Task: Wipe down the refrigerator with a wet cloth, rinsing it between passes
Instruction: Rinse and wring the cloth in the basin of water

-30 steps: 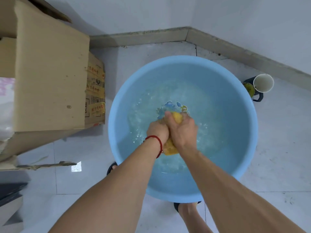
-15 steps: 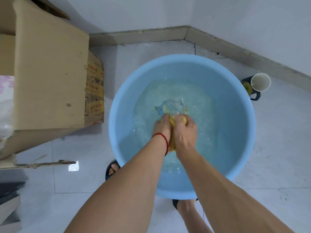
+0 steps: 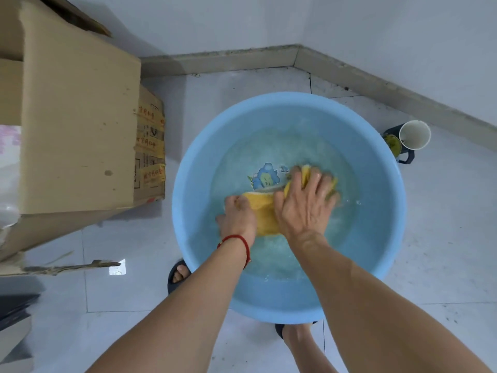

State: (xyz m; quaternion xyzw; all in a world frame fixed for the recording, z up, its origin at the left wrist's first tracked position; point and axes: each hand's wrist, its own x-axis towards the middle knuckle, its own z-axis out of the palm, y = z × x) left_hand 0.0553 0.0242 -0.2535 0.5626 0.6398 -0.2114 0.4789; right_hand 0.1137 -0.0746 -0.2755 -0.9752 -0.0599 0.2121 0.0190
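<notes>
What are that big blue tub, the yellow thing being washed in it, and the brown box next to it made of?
The blue tub looks like smooth moulded plastic: even colour, soft sheen, rounded rim. The yellow cloth seems a soft woven or microfibre fabric, since it folds and bunches under both hands; the exact fibre is unclear. The brown box is matt cardboard, with creased flaps, torn edges and tape.

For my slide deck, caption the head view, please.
Both hands, left and right, rinse a yellow cloth in a blue basin.
</notes>
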